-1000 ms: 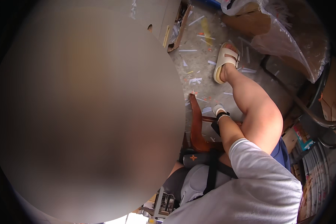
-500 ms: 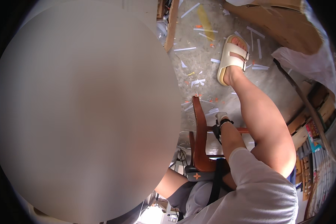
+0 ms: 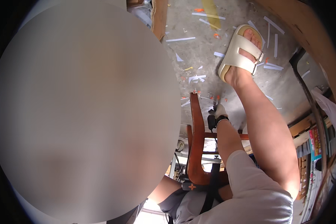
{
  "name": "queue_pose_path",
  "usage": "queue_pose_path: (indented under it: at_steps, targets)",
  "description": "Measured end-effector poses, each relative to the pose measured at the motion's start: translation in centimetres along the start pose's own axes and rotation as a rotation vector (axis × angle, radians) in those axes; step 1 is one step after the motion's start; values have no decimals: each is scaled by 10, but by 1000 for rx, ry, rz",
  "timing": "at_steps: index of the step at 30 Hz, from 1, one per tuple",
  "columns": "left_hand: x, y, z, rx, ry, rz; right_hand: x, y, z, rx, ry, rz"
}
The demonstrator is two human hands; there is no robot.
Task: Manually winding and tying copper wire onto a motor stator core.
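Note:
My right arm, in a pale short sleeve, reaches down beside the reddish-brown wooden chair frame (image 3: 196, 149). At its end my right hand (image 3: 220, 110) looks small and wears a whitish glove. A black strap (image 3: 223, 118) circles the wrist, with a small black box (image 3: 211, 121) on it. The fingers point away from me and are mostly hidden, so whether they hold anything cannot be made out. Small dark shapes show beside them. My left hand does not show; a large blurred disc (image 3: 82, 112) covers the left half of the head view.
A leg with a white two-strap sandal (image 3: 237, 56) stands on the grey concrete floor (image 3: 209, 44), among scattered white paper strips (image 3: 180, 39) and orange scraps. Cardboard (image 3: 306, 26) borders the upper right. A curved dark bar (image 3: 304, 86) and stacked printed items (image 3: 315, 143) are at right.
The view has shifted, so the sandal and paper strips appear larger. My right hand sits slightly higher in the picture, and its wrist box shows more clearly.

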State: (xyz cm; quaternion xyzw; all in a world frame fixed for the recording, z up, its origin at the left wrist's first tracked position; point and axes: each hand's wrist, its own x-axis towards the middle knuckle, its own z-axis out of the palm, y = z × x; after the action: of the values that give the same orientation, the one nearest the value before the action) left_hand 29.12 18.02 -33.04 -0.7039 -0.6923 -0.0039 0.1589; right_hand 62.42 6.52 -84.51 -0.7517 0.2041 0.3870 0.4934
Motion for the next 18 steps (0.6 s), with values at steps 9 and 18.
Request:
queue_pose_path:
  at_steps: [9, 18]
  targets:
    - [3, 0, 7, -13, 2, -21, -2, -14, 4, 44, -20, 20]
    - [6, -1, 11, -20, 5, -21, -3, -20, 7, 65, -13, 19]
